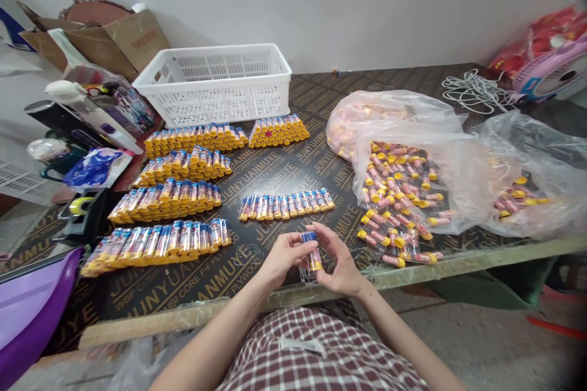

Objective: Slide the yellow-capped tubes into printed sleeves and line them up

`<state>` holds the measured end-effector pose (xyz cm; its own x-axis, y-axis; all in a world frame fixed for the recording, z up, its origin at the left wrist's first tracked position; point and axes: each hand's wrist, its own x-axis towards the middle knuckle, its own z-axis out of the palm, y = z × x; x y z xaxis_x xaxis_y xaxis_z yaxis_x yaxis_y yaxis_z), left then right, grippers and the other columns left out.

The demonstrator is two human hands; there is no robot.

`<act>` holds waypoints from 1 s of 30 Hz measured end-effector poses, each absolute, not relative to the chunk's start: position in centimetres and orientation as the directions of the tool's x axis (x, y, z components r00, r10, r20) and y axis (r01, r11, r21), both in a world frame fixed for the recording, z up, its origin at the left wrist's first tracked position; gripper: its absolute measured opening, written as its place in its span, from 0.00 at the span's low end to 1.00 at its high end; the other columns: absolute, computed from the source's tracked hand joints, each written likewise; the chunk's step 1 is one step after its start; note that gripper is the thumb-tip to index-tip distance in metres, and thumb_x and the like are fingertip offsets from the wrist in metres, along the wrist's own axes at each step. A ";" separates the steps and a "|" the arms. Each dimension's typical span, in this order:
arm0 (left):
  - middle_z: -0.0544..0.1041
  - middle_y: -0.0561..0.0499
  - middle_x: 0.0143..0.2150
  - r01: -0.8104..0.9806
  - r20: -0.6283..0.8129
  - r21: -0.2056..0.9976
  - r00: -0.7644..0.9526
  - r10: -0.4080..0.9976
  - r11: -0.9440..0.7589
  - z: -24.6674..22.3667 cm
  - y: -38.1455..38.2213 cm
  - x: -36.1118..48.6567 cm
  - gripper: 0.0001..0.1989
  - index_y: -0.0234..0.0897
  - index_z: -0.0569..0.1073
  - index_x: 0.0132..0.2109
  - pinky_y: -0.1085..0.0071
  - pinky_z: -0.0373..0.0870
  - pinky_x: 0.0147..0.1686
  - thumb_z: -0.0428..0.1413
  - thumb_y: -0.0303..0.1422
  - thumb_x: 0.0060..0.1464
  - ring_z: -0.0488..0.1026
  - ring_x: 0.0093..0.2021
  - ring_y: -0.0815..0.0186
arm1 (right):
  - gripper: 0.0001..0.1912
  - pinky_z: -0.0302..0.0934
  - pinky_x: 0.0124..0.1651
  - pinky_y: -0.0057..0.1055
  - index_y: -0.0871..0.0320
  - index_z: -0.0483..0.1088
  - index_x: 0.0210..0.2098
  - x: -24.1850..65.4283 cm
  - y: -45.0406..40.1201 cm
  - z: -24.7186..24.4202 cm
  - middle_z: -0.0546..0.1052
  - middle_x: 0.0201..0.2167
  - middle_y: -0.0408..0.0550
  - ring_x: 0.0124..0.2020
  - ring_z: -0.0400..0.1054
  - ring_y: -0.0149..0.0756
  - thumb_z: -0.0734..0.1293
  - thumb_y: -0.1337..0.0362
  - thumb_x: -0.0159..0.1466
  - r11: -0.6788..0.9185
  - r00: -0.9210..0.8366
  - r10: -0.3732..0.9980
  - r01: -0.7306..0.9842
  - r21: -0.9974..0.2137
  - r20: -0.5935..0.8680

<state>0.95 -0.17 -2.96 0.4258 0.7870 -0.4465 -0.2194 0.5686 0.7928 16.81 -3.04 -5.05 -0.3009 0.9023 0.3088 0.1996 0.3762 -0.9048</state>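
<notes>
Near the front edge of the table, my left hand (283, 259) and my right hand (343, 267) are closed together around a small clear tube (314, 255) with a blue cap and yellow base. The tube stands nearly upright, my left thumb lying across its upper part and my right fingers at its top and bottom. Clear plastic, too small to name, shows just below it. Beyond my hands runs a row of similar blue-and-yellow tubes (287, 205). To the right, loose yellow-ended tubes (398, 195) spill from a clear plastic bag (463, 177).
Stacked tubes (174, 195) fill the left side in several rows. A white plastic basket (215, 97) stands behind them. Bottles (80, 103), a tape dispenser (85, 219) and a purple bin (36, 311) are at far left. A pink fan (550, 70) and coiled cord (477, 91) lie far right.
</notes>
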 end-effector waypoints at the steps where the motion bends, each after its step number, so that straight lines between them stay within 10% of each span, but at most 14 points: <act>1: 0.75 0.50 0.27 -0.222 -0.445 0.793 0.426 0.788 0.568 -3.0 -0.2 1.0 0.21 0.31 0.75 0.34 0.75 0.67 0.24 0.67 0.42 0.37 0.71 0.24 0.70 | 0.44 0.57 0.61 0.42 0.53 0.49 0.63 16.8 -3.1 -5.1 0.62 0.60 0.53 0.60 0.59 0.45 0.62 0.74 0.47 0.375 -0.295 0.903 0.190 -0.907 0.312; 16: 0.75 0.50 0.26 -0.222 -0.433 0.808 0.405 0.805 0.546 -3.0 -0.1 0.8 0.21 0.31 0.74 0.34 0.75 0.66 0.23 0.66 0.43 0.38 0.70 0.23 0.70 | 0.46 0.55 0.62 0.44 0.50 0.43 0.65 16.2 -2.8 -4.7 0.56 0.64 0.52 0.62 0.56 0.44 0.62 0.75 0.51 0.382 -0.317 0.891 0.132 -0.915 0.326; 21: 0.75 0.50 0.22 0.193 -0.267 0.947 0.027 0.963 0.257 -3.1 4.6 -3.2 0.21 0.34 0.72 0.28 0.72 0.64 0.25 0.65 0.48 0.36 0.70 0.23 0.66 | 0.46 0.52 0.62 0.49 0.48 0.39 0.66 17.9 -2.0 -4.4 0.48 0.67 0.52 0.61 0.55 0.47 0.68 0.65 0.56 0.365 -0.239 0.920 0.239 -0.900 0.310; 25: 0.77 0.46 0.26 0.768 0.021 0.627 -0.182 0.983 0.129 -3.7 9.0 -7.1 0.20 0.36 0.74 0.27 0.69 0.64 0.32 0.61 0.50 0.40 0.73 0.31 0.60 | 0.40 0.55 0.59 0.49 0.47 0.43 0.66 19.7 -1.5 -4.8 0.53 0.65 0.52 0.59 0.58 0.46 0.66 0.63 0.60 0.321 -0.090 0.947 0.291 -0.901 0.308; 30: 0.79 0.39 0.31 0.917 -0.042 0.371 -0.141 0.989 0.147 -4.7 10.5 -8.2 0.24 0.36 0.77 0.30 0.67 0.62 0.33 0.52 0.54 0.49 0.74 0.36 0.53 | 0.33 0.58 0.58 0.45 0.48 0.52 0.62 21.1 -1.2 -4.6 0.58 0.62 0.50 0.59 0.58 0.45 0.66 0.61 0.61 0.331 -0.066 0.938 0.466 -0.821 0.341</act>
